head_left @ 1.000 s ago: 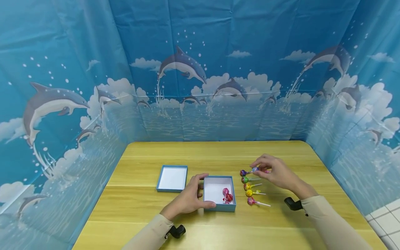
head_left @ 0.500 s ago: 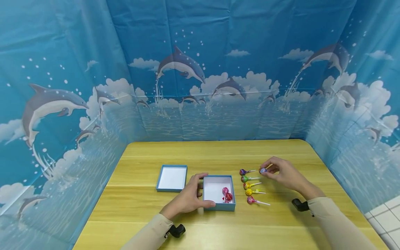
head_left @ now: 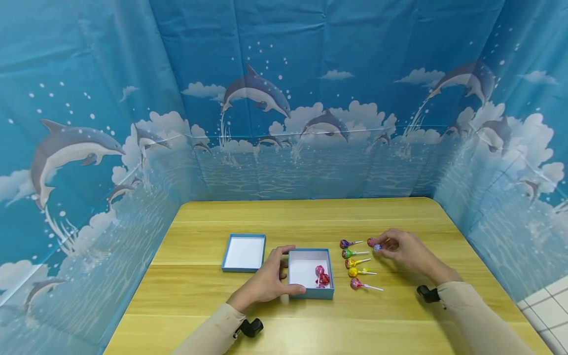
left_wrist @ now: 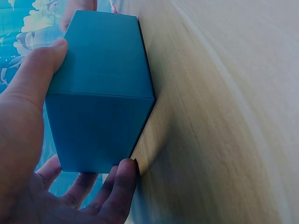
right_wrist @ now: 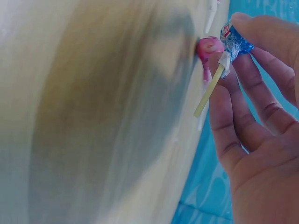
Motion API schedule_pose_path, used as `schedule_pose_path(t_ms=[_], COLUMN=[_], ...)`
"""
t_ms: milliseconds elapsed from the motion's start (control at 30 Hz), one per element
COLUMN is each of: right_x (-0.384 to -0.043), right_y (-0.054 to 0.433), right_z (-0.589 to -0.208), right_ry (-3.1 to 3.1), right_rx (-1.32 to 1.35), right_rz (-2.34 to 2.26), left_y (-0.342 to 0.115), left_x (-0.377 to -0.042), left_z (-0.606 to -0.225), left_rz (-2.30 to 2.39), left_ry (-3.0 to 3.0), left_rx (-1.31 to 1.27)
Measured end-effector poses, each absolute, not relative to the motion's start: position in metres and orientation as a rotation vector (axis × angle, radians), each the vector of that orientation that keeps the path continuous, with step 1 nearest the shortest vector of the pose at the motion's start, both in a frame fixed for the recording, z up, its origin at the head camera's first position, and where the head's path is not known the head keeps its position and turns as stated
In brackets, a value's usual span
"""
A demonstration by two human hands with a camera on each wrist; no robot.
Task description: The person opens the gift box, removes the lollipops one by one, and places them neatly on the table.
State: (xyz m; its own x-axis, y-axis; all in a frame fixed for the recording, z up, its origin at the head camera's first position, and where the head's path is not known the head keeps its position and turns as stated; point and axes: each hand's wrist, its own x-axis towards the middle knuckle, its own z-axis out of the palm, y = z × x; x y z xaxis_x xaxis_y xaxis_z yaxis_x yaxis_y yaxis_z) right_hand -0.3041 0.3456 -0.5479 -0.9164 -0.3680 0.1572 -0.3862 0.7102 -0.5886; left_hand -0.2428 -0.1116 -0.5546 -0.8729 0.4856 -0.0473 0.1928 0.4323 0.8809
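Observation:
My left hand [head_left: 268, 278] holds the blue open-topped box [head_left: 311, 293] at its left side, thumb on the near wall and fingers around the far corner. In the left wrist view the thumb and fingers span the outside of the box [left_wrist: 100, 60]. Inside it lie a pink lollipop [head_left: 319, 270] and a red one [head_left: 325, 279]. Between thumb and fingers, my right hand [head_left: 406, 250] pinches a blue-wrapped lollipop [right_wrist: 231, 39], its pale yellow stick [right_wrist: 208, 93] slanting downward. A pink lollipop [head_left: 371, 241] lies right beside those fingertips, its stick hidden by the hand in the head view.
Left of the box lies its blue-rimmed lid [head_left: 244, 252], white inside facing up. Between box and right hand runs a column of lollipops: purple [head_left: 344, 244], green [head_left: 346, 253], several more yellow and pink [head_left: 356, 283]. Dolphin-print curtains [head_left: 284, 162] enclose the wooden table [head_left: 284, 217].
My right hand has moved right and slightly nearer with the blue lollipop, away from the purple one. The pink lollipop's head now shows beside its fingers. My left hand stays on the box.

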Motion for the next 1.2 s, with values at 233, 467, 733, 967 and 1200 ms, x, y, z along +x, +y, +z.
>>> schedule_pose_path(t_ms=[233, 467, 733, 967, 1200], right_x=[-0.306, -0.307, -0.306, -0.307, -0.306], right_y=[0.346, 0.345, 0.344, 0.345, 0.344], right_z=[-0.556, -0.560, -0.561, -0.563, -0.562], right_ry=[-2.879, -2.867, -2.876, -2.875, -2.879], right_rx=[0.621, 0.619, 0.625, 0.626, 0.618], right_rz=[1.017, 0.952, 0.879, 0.881, 0.913], left_y=[-0.111, -0.111, -0.111, -0.111, -0.112], left_x=[-0.243, -0.244, -0.243, -0.243, -0.243], left_z=[-0.555, -0.555, -0.555, -0.556, -0.557], left_rz=[1.426, 1.425, 1.423, 1.433, 1.430], left_ry=[2.388, 2.391, 2.393, 2.384, 2.390], left_rx=[0.591, 0.589, 0.585, 0.589, 0.593])
